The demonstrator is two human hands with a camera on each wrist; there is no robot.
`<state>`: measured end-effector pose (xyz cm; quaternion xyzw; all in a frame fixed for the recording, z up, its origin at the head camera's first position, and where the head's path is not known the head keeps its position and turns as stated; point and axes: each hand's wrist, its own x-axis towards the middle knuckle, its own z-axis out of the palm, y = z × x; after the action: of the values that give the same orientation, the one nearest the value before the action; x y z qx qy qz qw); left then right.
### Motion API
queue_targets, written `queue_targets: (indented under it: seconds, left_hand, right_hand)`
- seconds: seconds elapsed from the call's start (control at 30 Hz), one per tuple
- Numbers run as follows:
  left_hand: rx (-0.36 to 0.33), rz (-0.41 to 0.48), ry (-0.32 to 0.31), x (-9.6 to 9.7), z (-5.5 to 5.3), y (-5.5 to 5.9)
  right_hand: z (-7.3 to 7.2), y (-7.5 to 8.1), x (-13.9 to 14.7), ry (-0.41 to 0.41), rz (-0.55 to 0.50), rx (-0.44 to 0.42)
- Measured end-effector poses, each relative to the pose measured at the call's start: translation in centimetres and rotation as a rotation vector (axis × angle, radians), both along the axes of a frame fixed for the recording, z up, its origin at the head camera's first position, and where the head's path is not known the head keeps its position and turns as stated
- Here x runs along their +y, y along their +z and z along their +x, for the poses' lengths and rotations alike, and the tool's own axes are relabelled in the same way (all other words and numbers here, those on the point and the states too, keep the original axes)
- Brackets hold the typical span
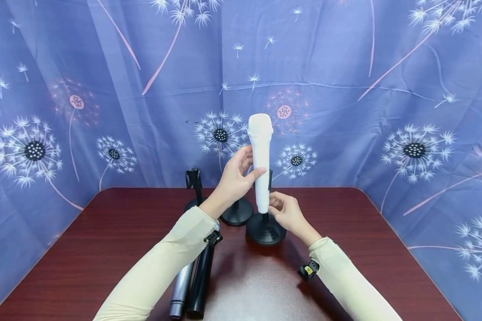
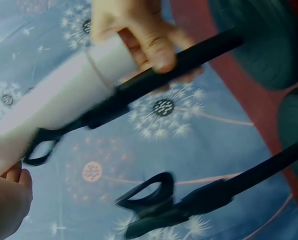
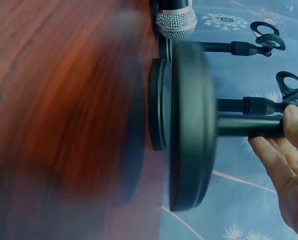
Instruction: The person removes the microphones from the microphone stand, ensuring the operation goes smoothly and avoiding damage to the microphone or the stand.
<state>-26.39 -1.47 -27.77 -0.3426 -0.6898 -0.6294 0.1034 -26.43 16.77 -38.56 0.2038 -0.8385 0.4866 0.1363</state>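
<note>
A white microphone point(image 1: 261, 156) stands nearly upright in front of me, its head at the top. My left hand point(image 1: 236, 174) holds it around the middle, thumb across the front. With my right hand point(image 1: 288, 213) I grip the pole point(image 2: 204, 55) of a black desk microphone stand, just below the microphone's lower end. The stand's clip point(image 2: 39, 150) lies against the white body in the left wrist view. Its round base point(image 3: 194, 130) looms large and blurred in the right wrist view, close over the table.
Two more black stands point(image 1: 238, 214) point(image 1: 193, 179) stand behind and to the left, with their clips unoccupied. A silver microphone point(image 1: 182, 290) and a black one point(image 1: 200, 287) lie side by side on the dark red table point(image 1: 345, 249), partly under my left forearm. A patterned blue curtain point(image 1: 325, 67) hangs behind.
</note>
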Motion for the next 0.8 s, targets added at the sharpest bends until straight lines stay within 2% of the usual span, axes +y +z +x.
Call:
queue_targets:
  seconds: [0.13,0.3,0.53,0.67,0.8]
  left_hand:
    - [0.004,0.026,-0.002,-0.2,0.1,1.3]
    - [-0.012,0.060,-0.006,-0.9,0.3,2.0]
    - [-0.146,0.005,-0.022,-1.6,0.5,1.8]
    - [-0.236,0.073,-0.072,-2.0,0.6,2.4]
    - [-0.276,0.131,-0.099,-2.6,0.7,3.3]
  right_hand:
    - [0.1,0.4,-0.3,0.041,-0.064,-0.053]
    - [-0.4,1.1,-0.8,0.035,-0.060,-0.032]
    - [-0.9,0.4,-0.9,0.050,-0.018,0.014]
    - [-1.4,-0.3,-0.4,0.020,-0.012,0.051]
    - [-1.6,-0.9,0.4,-0.032,-0.017,0.004]
